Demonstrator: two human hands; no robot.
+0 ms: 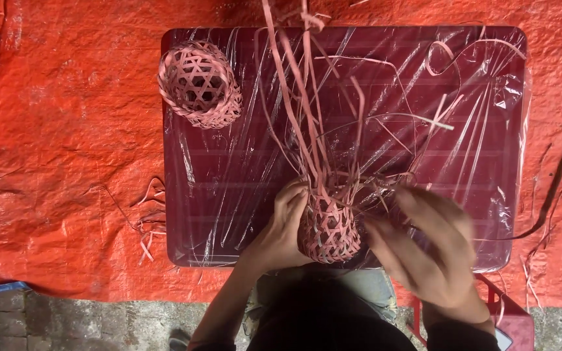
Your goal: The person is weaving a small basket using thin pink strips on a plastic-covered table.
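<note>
Left hand point(285, 221) clamped on half-woven pink strip basket point(328, 227), against its right side; right hand point(427, 244) blurred (grip cannot be told) just beyond. Loose upright pink strips point(307, 110) could likely slip, unravelling the weave.

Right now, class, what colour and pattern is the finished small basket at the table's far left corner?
Pink, an open lattice weave with a braided rim: the finished basket, clearest in the head view.
</note>
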